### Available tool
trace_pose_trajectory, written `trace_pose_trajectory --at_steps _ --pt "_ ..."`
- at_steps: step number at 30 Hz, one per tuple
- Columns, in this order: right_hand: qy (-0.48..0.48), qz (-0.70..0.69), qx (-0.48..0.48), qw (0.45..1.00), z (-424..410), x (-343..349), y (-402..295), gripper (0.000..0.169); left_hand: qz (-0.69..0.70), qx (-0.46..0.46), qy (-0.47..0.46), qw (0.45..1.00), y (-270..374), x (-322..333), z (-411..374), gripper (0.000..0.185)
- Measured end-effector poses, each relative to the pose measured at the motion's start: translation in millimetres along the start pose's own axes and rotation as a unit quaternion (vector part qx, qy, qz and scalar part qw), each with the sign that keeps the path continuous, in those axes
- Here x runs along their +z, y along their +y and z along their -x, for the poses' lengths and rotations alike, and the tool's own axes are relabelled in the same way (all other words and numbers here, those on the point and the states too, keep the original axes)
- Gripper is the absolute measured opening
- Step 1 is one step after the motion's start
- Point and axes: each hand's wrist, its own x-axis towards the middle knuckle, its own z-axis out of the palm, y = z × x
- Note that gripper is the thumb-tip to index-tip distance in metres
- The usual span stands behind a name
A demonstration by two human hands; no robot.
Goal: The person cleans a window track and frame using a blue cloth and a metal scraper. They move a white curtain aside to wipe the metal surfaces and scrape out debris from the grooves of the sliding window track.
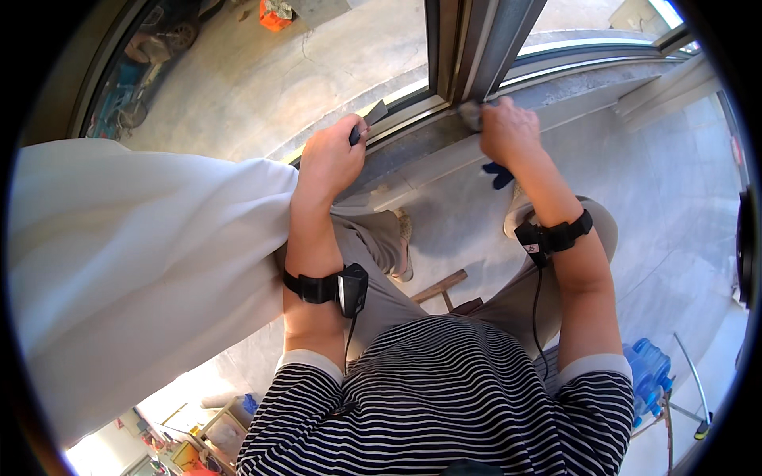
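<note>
My left hand (334, 156) grips a scraper (375, 113) by its dark handle, its flat metal blade pointing up and to the right beside the window frame. Against the foot of the window's upright frame post (470, 53), my right hand (511, 132) is closed on a cloth (470, 115). The cloth's greyish part touches the sill (411, 140) by the post. A dark blue piece of fabric (499, 175) hangs below that hand; I cannot tell whether it belongs to the same cloth.
A white curtain (149, 238) drapes beside my left arm. Under me is a wooden stool (440, 285). Blue water bottles (649, 369) stand behind me on the right. Outside the glass, an orange object (275, 15) lies on concrete. Cables run from both forearm straps.
</note>
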Motion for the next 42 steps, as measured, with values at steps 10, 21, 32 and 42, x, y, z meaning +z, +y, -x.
trace_pose_trajectory --at_steps 10,21,32,42 --pt "-0.151 -0.58 -0.027 0.8 16 -3 90 0.019 0.072 -0.002 -0.073 0.995 18 0 -1 0.018" --pt "-0.189 -0.874 -0.097 0.437 39 12 78 0.052 0.326 0.09 -0.16 0.927 50 31 7 0.027" --pt "-0.178 -0.84 0.08 0.507 50 -15 20 0.034 0.353 0.077 -0.115 0.925 84 65 28 0.071" --pt "0.009 -0.827 -0.025 0.562 41 -9 20 0.025 0.362 0.007 -0.128 0.923 74 57 22 0.04"
